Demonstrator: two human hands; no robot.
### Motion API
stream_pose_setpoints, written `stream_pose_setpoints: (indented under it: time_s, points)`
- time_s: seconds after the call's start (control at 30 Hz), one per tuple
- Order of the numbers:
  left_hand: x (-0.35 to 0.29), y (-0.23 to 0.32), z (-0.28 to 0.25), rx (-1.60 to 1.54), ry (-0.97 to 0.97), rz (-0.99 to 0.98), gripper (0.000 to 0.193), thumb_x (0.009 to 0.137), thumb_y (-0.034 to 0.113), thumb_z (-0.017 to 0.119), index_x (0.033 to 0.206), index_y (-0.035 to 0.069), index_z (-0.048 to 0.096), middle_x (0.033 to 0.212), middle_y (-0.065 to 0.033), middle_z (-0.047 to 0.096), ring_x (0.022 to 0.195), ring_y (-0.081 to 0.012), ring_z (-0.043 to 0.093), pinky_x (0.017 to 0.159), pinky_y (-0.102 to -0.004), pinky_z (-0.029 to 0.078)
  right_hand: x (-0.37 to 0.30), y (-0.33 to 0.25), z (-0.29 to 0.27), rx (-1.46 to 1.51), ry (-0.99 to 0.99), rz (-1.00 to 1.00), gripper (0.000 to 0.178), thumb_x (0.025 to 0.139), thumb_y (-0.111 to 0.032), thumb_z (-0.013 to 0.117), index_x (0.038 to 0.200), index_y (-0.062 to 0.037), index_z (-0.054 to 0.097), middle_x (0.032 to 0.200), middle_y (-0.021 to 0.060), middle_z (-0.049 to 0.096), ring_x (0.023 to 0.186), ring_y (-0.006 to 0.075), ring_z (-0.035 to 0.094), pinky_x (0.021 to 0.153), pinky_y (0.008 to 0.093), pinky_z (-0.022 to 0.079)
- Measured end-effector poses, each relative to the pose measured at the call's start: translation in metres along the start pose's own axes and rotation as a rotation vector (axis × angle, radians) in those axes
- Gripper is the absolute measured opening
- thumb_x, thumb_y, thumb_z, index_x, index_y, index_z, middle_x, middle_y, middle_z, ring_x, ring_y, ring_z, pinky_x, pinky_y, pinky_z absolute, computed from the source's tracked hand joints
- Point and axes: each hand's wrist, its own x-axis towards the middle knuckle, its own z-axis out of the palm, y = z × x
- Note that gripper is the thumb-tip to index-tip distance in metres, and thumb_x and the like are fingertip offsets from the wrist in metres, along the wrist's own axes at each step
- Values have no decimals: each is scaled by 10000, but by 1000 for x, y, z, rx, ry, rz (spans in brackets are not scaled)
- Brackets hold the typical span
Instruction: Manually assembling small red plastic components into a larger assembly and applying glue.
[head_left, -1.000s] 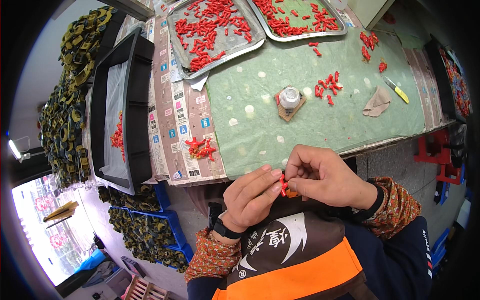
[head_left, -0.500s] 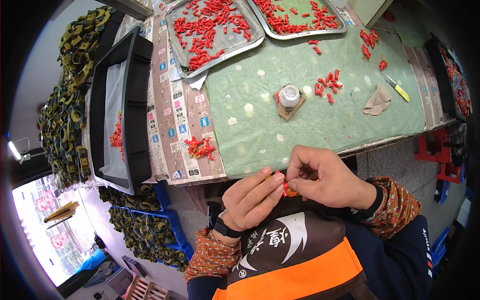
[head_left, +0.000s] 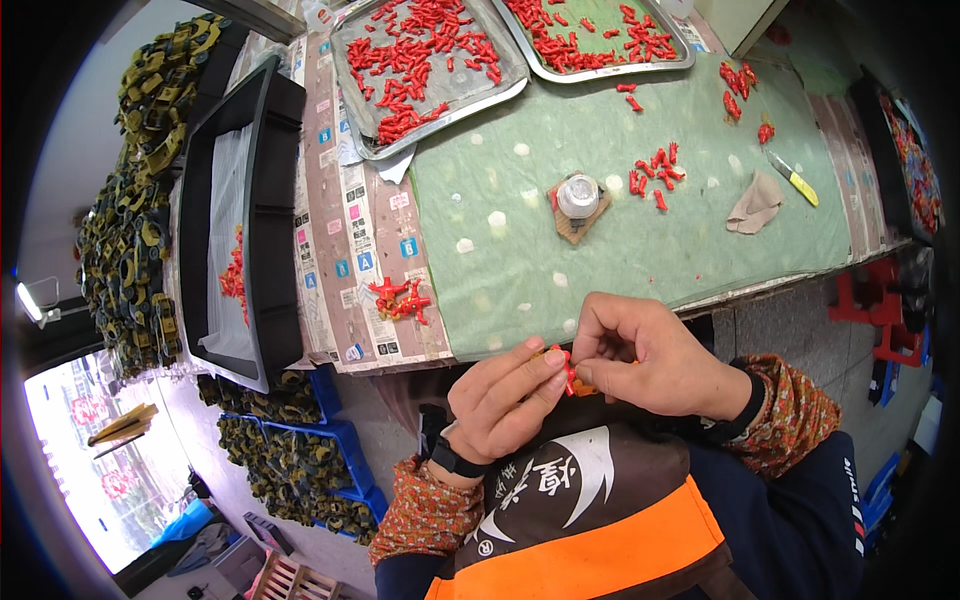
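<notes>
A small red plastic figure part (head_left: 568, 372) sits between my two hands, just off the near table edge, over my apron. My left hand (head_left: 507, 400) is closed on it, fingers long and pressed together. From the other side my right hand (head_left: 645, 355) pinches at it, thumb and forefinger meeting; bits of yellow-orange show beside the fingers. Most of the part is hidden by my fingers. Beyond my hands, a small clear container (head_left: 578, 196) stands on a piece of brown cardboard (head_left: 575, 230).
Metal trays (head_left: 513, 92) of red pieces stand at the back. Loose red pieces (head_left: 657, 172) lie on the green cloth (head_left: 500, 290). At right are a yellow-handled knife (head_left: 803, 188) and a beige rag (head_left: 755, 203). Assembled red figures (head_left: 402, 298) and a black bin (head_left: 270, 220) are at left.
Both hands keep nearly the same pose around the red part, which shows slightly lower. The table items have not moved.
</notes>
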Motion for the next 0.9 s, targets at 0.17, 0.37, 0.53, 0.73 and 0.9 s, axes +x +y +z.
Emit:
stream_pose_setpoints:
  time_s: [0.17, 0.37, 0.53, 0.73, 0.9]
  points:
    - [4, 0, 7, -168, 94, -172, 363, 868, -67, 776, 1167, 79, 631, 1205, -207, 697, 1034, -336, 743, 829, -360, 634, 2, -11, -4, -99, -27, -78, 111, 941, -76, 706, 944, -16, 612, 795, -2, 625, 737, 64, 564, 664, 253, 483]
    - [-4, 2, 8, -482, 239, -507, 295, 972, -17, 695, 1208, 49, 531, 1277, -247, 662, 1131, -293, 700, 929, -360, 591, 16, -53, -27, -374, 59, -176, 104, 952, -80, 700, 976, -17, 621, 797, 9, 645, 719, 67, 575, 641, 258, 476]
    - [-5, 4, 8, -787, 431, -779, 240, 1029, 16, 623, 1235, 15, 501, 1295, -208, 652, 1105, -214, 680, 961, -344, 565, 71, -91, -51, -735, 246, -396, 86, 914, -45, 682, 930, 17, 625, 749, 64, 635, 678, 107, 571, 619, 298, 465]
    - [-1, 6, -3, -835, 466, -837, 227, 1035, 34, 619, 1238, 18, 521, 1269, -183, 650, 1032, -170, 673, 919, -325, 581, 170, -105, -88, -919, 218, -466, 98, 872, -61, 688, 915, 25, 666, 775, 142, 680, 702, 244, 665, 667, 381, 510]
    - [-6, 6, -11, -910, 528, -935, 240, 1042, 52, 616, 1269, -3, 561, 1217, -146, 652, 1010, -156, 667, 913, -327, 581, 233, -119, -88, -1161, 209, -559, 119, 832, -65, 685, 928, 5, 683, 884, 174, 703, 842, 375, 684, 754, 454, 530]
